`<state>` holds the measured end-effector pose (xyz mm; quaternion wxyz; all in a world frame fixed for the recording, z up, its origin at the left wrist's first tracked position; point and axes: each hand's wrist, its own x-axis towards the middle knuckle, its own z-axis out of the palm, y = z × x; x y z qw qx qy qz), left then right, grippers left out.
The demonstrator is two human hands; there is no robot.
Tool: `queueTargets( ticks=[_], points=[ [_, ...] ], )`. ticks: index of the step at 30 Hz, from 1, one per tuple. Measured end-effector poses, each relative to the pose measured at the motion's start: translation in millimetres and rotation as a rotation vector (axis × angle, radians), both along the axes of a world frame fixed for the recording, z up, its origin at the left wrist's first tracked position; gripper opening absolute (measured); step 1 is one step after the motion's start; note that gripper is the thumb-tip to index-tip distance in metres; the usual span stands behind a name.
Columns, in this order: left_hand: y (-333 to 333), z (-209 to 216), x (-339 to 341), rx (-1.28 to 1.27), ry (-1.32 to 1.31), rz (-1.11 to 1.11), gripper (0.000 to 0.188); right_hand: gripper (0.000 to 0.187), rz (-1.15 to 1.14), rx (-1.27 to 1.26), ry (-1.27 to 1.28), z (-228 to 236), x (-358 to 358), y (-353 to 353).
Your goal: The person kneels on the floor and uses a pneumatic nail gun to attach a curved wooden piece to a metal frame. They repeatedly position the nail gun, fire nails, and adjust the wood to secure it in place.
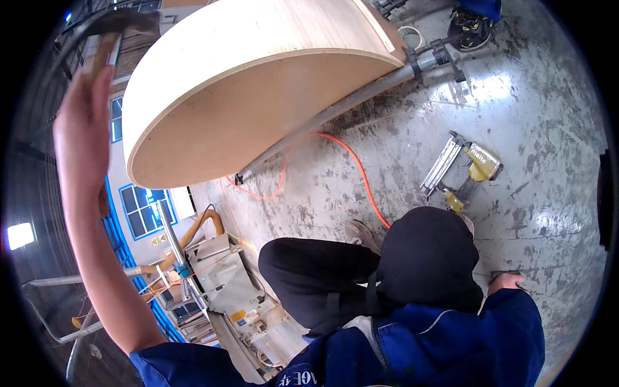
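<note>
A: In the head view, which step is in hand?
B: Hammering at the half-round plywood piece, I'd judge; it stands far and left of centre, with a bar clamp running along its straight edge; the left hand is up at the far left, closed round the wooden handle of a hammer whose head is blurred.
A: And the right hand?
B: Near and right, low by the sleeve, mostly hidden; I cannot tell whether it grips anything.
A: What does the next move call for?
B: A controlled stroke, probably – aimed clear of the thin curved rim, which could chip; where the blow should land I cannot tell.
A: Edges and room?
B: The clamp's far-right end juts past the wood, near a co-worker's shoe; right of the knees a nail gun lies on the floor; an orange hose crosses between wood and knees – a snag for the feet; bare floor opens to the right.
</note>
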<state>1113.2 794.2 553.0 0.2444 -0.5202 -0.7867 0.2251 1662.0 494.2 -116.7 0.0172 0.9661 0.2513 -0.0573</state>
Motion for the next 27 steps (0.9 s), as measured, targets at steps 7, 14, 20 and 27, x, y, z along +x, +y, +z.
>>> queueTargets(
  ticks=[7,14,20,27],
  points=[
    [-20,-13,-12,-0.404,0.020,0.177,0.035,0.065,0.027,-0.011,0.054,1,-5,2],
    [-27,16,-9,0.163,-0.051,0.012,0.034,0.065,0.006,-0.009,0.039,4,-1,2],
    [-17,1,-20,-0.187,0.033,0.124,0.033,0.064,-0.006,0.010,0.049,6,0,4],
    [-65,25,-40,-0.009,0.198,0.085,0.033,0.063,0.026,-0.019,0.070,6,-5,5]
  ],
)
